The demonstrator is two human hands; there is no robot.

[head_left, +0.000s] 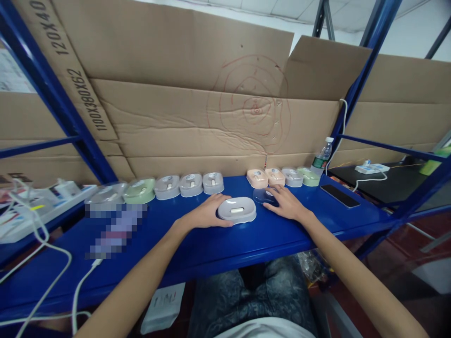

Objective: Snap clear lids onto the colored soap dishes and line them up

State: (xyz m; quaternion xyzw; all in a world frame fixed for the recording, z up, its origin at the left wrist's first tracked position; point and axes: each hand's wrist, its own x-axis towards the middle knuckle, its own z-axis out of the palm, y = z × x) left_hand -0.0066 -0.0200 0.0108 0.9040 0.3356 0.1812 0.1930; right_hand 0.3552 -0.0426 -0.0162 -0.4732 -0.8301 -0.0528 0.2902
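Note:
A light grey oval plastic case (237, 210) with a small white bar in a recess on its top sits on the blue shelf in front of me. My left hand (208, 213) grips its left end, thumb along the near side and fingers at the far side. To the right, a clear plastic lid (260, 195) lies low on the shelf. My right hand (284, 202) holds its right edge between thumb and fingers, which cover part of it. The lid and the case are apart.
Similar cases in grey (190, 184), green (140, 190) and peach (257, 178) line the back. A water bottle (322, 157) and a dark phone (340, 195) are at right. Power strips (52, 206) and white cables (75, 291) occupy the left. Cardboard (176, 117) walls the back.

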